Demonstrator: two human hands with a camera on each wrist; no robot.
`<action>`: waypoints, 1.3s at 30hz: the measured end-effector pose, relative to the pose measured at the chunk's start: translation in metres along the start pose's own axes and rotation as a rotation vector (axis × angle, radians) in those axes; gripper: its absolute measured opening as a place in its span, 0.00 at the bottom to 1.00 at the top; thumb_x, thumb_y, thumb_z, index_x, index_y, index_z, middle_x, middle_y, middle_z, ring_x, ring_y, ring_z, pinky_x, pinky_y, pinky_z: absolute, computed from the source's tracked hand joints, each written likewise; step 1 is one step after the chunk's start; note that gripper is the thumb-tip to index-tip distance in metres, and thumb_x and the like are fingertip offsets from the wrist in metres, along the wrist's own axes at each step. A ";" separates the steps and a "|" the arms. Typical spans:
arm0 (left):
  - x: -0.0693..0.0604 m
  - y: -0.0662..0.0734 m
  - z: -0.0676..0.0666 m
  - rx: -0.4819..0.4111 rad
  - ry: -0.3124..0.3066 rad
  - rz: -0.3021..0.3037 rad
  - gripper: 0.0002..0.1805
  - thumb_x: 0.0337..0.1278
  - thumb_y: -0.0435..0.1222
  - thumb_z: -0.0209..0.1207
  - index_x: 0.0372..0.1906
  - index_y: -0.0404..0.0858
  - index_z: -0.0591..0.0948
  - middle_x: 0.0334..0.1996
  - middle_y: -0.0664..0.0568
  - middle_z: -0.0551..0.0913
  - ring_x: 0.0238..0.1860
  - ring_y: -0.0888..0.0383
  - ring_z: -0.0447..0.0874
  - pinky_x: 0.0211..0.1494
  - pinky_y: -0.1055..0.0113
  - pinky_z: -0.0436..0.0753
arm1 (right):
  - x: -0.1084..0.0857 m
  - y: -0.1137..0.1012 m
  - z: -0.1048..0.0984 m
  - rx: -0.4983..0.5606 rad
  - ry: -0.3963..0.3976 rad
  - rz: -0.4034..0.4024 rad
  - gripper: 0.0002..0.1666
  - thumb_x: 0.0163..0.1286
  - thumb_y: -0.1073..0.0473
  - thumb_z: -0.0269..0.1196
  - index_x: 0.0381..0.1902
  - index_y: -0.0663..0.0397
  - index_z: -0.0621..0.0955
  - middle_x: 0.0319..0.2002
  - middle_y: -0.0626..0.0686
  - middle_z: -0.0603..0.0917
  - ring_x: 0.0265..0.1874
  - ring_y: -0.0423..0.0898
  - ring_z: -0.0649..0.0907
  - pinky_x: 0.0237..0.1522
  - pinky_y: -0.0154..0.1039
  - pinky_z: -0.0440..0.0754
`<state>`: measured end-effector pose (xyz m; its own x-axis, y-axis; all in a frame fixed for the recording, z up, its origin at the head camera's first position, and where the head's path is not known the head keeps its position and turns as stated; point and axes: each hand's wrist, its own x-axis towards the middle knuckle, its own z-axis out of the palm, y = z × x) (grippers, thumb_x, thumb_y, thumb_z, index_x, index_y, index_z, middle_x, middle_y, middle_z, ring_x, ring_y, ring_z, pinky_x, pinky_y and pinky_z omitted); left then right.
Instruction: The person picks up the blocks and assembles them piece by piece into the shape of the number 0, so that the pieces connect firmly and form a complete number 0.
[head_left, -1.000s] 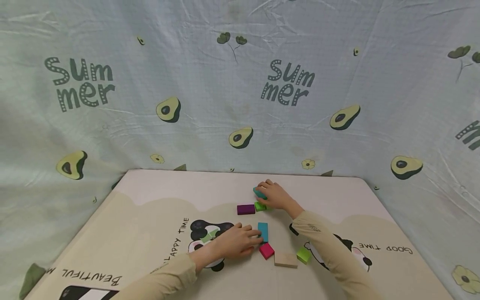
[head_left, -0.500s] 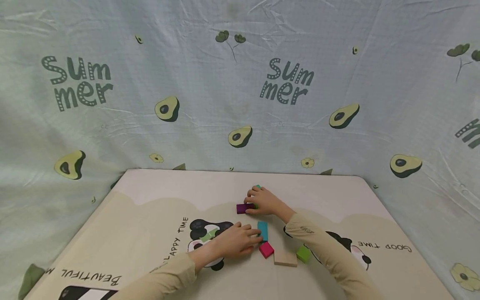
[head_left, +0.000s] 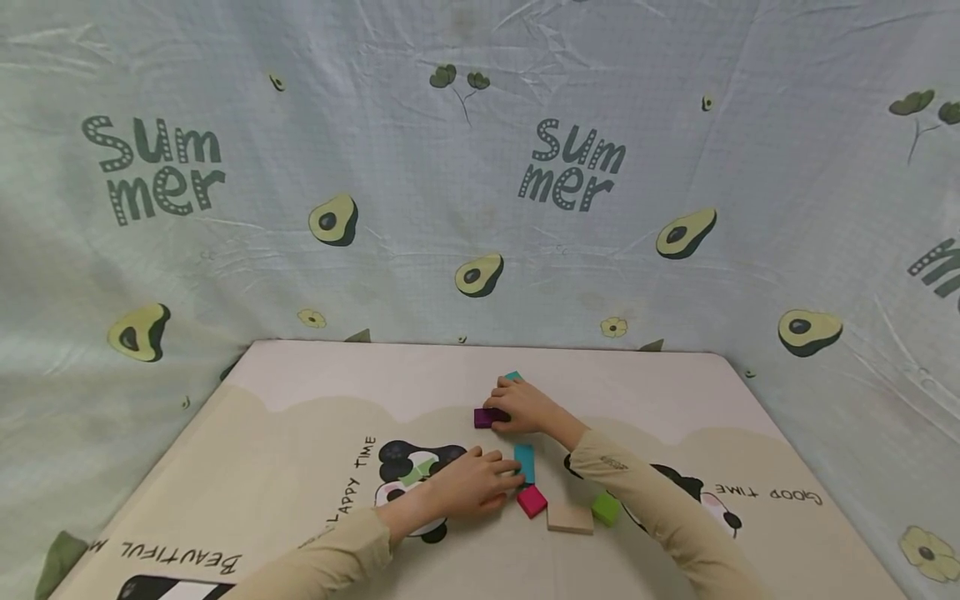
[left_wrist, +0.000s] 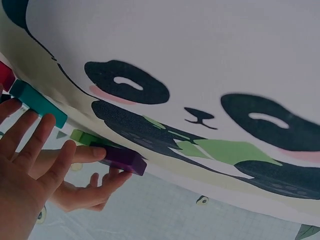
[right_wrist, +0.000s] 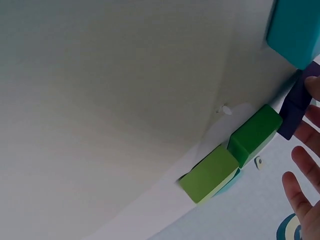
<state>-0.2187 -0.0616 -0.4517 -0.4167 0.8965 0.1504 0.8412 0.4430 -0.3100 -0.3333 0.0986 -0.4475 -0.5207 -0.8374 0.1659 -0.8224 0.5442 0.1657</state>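
Note:
My right hand (head_left: 531, 408) pinches a purple block (head_left: 483, 418), thumb on the near side and fingers on the far side. In the left wrist view the purple block (left_wrist: 122, 160) sits between thumb and fingers, beside a green block (left_wrist: 82, 137). My left hand (head_left: 472, 483) lies nearer to me, its spread fingers touching or just beside a blue block (head_left: 525, 463). The right wrist view has a dark green block (right_wrist: 255, 135) and a light green block (right_wrist: 210, 174) in line with the purple one. Part of a teal block (head_left: 513, 377) shows beyond my right hand.
A pinkish-red block (head_left: 532, 502), a plain wooden block (head_left: 570, 518) and a lime green block (head_left: 606, 508) lie on the near side of the printed table (head_left: 300, 467). A patterned cloth (head_left: 405, 167) hangs behind the table's far edge.
My right hand has left the teal block at the back, moved left and toward me, and taken hold of the purple block. The left hand has stayed by the blue block.

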 end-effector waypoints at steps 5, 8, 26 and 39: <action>0.000 0.001 0.000 -0.008 0.000 -0.003 0.19 0.59 0.46 0.49 0.55 0.52 0.74 0.53 0.60 0.76 0.47 0.62 0.75 0.41 0.66 0.75 | -0.006 -0.001 -0.002 -0.005 0.009 0.002 0.17 0.57 0.49 0.61 0.44 0.46 0.80 0.38 0.44 0.82 0.35 0.41 0.73 0.40 0.37 0.74; 0.001 0.001 0.000 -0.020 -0.014 -0.006 0.19 0.59 0.46 0.49 0.56 0.52 0.73 0.54 0.60 0.75 0.47 0.61 0.74 0.42 0.65 0.75 | -0.010 -0.002 -0.005 -0.004 0.012 -0.001 0.17 0.58 0.50 0.61 0.45 0.46 0.79 0.39 0.45 0.82 0.38 0.42 0.76 0.43 0.39 0.75; 0.001 0.004 0.001 -0.042 -0.050 -0.027 0.21 0.59 0.47 0.49 0.58 0.51 0.72 0.56 0.59 0.74 0.48 0.62 0.74 0.44 0.65 0.75 | -0.056 0.000 -0.039 0.000 0.093 0.062 0.25 0.55 0.53 0.62 0.52 0.49 0.75 0.35 0.47 0.80 0.32 0.42 0.75 0.39 0.38 0.75; -0.001 0.003 -0.003 -0.042 -0.050 -0.034 0.20 0.59 0.46 0.49 0.57 0.52 0.72 0.56 0.59 0.74 0.48 0.62 0.74 0.45 0.65 0.75 | -0.102 0.005 -0.045 -0.056 0.181 0.091 0.25 0.53 0.54 0.61 0.52 0.49 0.75 0.28 0.47 0.74 0.24 0.38 0.68 0.26 0.30 0.67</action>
<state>-0.2147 -0.0607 -0.4503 -0.4614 0.8800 0.1126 0.8395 0.4741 -0.2655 -0.2743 0.1894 -0.4199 -0.5387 -0.7645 0.3540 -0.7569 0.6237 0.1950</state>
